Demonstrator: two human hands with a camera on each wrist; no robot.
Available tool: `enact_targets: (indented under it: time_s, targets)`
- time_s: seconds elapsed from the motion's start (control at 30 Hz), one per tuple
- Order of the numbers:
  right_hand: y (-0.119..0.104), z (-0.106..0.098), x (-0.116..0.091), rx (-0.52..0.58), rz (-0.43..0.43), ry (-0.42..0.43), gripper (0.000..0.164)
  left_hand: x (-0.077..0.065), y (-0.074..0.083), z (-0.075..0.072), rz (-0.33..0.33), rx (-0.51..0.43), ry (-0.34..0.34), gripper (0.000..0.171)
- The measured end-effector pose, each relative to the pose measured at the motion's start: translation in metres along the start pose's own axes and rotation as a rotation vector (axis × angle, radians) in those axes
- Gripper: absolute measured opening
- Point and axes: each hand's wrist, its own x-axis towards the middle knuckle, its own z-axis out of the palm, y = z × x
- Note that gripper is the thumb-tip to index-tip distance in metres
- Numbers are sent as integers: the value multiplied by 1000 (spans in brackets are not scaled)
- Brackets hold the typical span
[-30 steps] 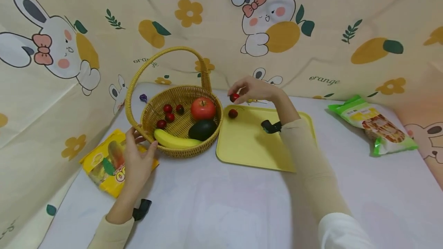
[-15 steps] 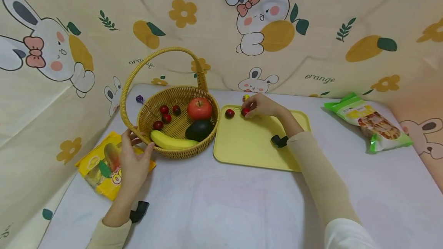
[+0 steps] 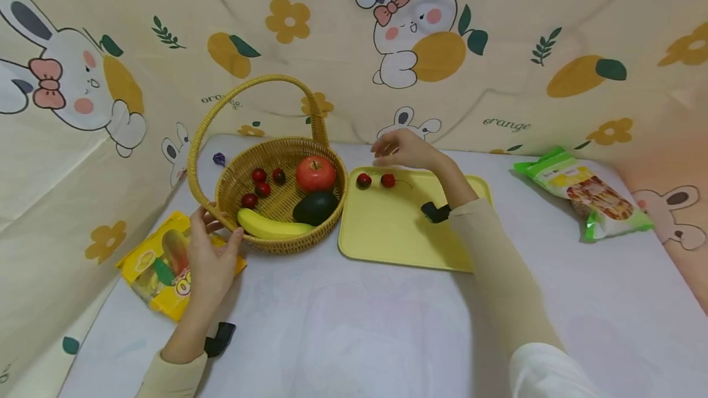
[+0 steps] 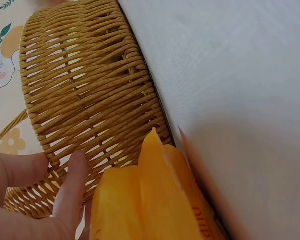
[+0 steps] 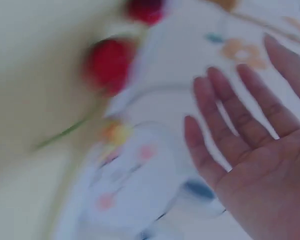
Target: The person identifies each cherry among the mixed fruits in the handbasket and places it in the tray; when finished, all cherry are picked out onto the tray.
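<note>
My left hand (image 3: 212, 260) grips the rim of the woven basket (image 3: 287, 244) at its near left, beside the foot of the tall handle. Up close in the left wrist view, fingers (image 4: 72, 192) lie against the wicker (image 4: 90, 85). In the basket are a banana (image 3: 271, 226), a dark green avocado (image 3: 315, 208), a red apple (image 3: 316, 174) and several cherries (image 3: 262, 189). Two more cherries lie at the back of the yellow tray (image 3: 398, 232), one (image 3: 388, 180) with its stem showing. My right hand (image 3: 406, 149) hovers beyond them, holding nothing, its fingers spread in the right wrist view.
A yellow snack bag (image 3: 160, 269) lies left of the basket, partly under my left forearm. A purple wrapped candy (image 3: 219, 158) sits behind it. To the far right lies a green and white snack bag (image 3: 586, 192). A printed cloth (image 3: 332, 29) rises behind the table.
My right hand brought a cherry down onto the tray beside the other one, let it go, and lifted back and to the left. The left hand keeps its hold on the basket.
</note>
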Motion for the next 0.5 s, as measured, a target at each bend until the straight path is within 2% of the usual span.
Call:
enact_targets:
  time_s: [0.1, 0.27, 0.37, 0.5]
  targets:
    - [-28, 6, 25, 68, -96, -13, 26, 0, -1, -2, -11, 7, 5, 69]
    - [-81, 35, 70, 106, -193, -112, 29, 0, -2, -2, 1, -5, 9, 69]
    - [-105, 57, 93, 109, -199, -202, 31, 0, -2, -2, 16, -22, 7, 67]
    - [-122, 89, 116, 106, -162, -340, 39, 0, -2, 0, 23, -44, 0, 66]
